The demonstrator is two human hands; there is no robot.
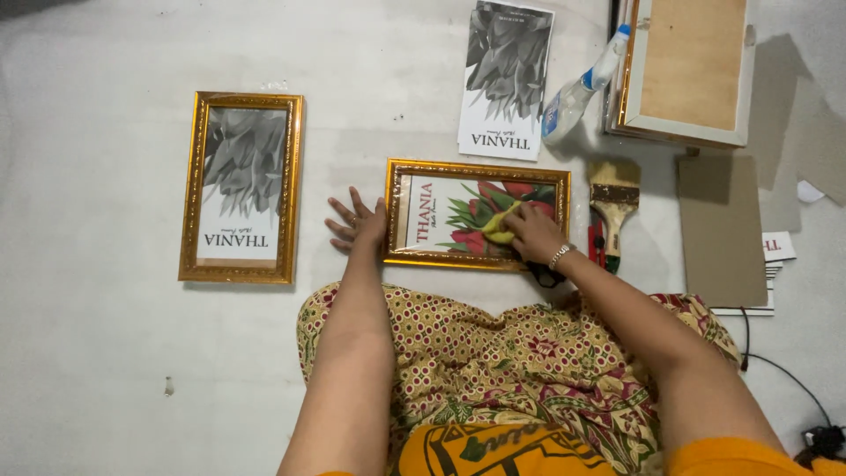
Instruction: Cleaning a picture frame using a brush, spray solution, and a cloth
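Note:
A gold picture frame point(477, 167) with a red and green flower print lies flat on the pale floor in front of my knees. My right hand point(532, 233) presses a yellow cloth point(498, 225) onto the glass of that frame. With fingers spread, my left hand point(356, 225) rests flat on the floor and against the frame's left edge.
A second gold frame point(240, 187) with a grey leaf print lies to the left. A loose grey print point(504, 79), a spray bottle point(580, 88), a paintbrush point(614, 204), a stack of frames point(687, 70) and brown boards point(721, 229) lie at the back right.

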